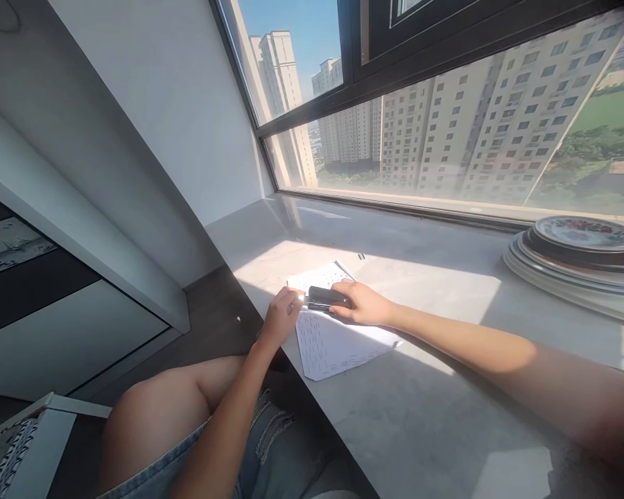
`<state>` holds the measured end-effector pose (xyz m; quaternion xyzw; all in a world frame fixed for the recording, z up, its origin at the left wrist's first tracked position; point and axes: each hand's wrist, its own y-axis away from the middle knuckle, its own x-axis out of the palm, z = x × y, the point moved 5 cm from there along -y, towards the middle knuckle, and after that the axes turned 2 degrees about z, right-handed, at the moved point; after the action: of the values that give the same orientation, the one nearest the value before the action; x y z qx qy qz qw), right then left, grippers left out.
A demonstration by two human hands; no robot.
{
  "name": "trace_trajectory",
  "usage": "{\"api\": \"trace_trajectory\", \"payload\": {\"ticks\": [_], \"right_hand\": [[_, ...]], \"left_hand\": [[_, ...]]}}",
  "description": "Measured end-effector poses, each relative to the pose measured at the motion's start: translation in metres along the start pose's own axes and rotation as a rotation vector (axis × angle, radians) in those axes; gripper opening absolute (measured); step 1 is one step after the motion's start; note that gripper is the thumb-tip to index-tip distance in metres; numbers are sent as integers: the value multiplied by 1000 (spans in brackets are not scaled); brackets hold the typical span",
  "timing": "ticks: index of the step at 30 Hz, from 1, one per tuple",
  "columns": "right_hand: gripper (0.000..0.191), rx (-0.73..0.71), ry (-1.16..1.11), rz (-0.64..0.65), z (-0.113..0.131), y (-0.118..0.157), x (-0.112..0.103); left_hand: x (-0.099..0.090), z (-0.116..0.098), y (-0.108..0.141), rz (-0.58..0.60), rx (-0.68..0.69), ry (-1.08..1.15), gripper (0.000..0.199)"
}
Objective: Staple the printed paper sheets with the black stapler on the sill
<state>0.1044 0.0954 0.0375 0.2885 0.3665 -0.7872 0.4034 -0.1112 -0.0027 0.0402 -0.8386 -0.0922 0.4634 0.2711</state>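
Observation:
My right hand is wrapped around a black stapler, which lies level over some papers. At the stapler's left end, my left hand has its fingers pinched together on the tip, where a bright metal part glints. What exactly those fingertips grip is partly hidden. Beneath both hands rest white sheets of paper with rows of short dark marks, one sheet curling up at its far corner. Two small dark strips, perhaps staples, lie on the sill beyond the papers.
A stack of plates stands on the pale stone windowsill at the right. The window frame runs along the back. My bent leg is below the sill's near edge, beside a white-framed piece of furniture.

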Motion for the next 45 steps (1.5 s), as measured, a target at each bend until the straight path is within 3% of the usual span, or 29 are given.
{"api": "trace_trajectory", "payload": {"ticks": [7, 21, 30, 34, 36, 42, 45], "right_hand": [[32, 1, 6, -20, -1, -1, 0], [32, 15, -3, -5, -1, 1, 0], [32, 24, -8, -6, -1, 0, 0], [31, 33, -11, -2, 2, 1, -2], [31, 31, -12, 0, 4, 1, -2], [30, 21, -8, 16, 4, 2, -1], [31, 28, -18, 19, 1, 2, 1]], "left_hand": [[5, -2, 1, 67, -18, -63, 21], [4, -3, 0, 81, -68, -38, 23], [2, 1, 2, 4, -45, -47, 25], [-3, 5, 15, -105, -151, -82, 25], [-4, 5, 23, -145, -240, -32, 34], [8, -18, 26, -96, -437, 233, 68], [20, -29, 21, -63, -504, 348, 68]]}}
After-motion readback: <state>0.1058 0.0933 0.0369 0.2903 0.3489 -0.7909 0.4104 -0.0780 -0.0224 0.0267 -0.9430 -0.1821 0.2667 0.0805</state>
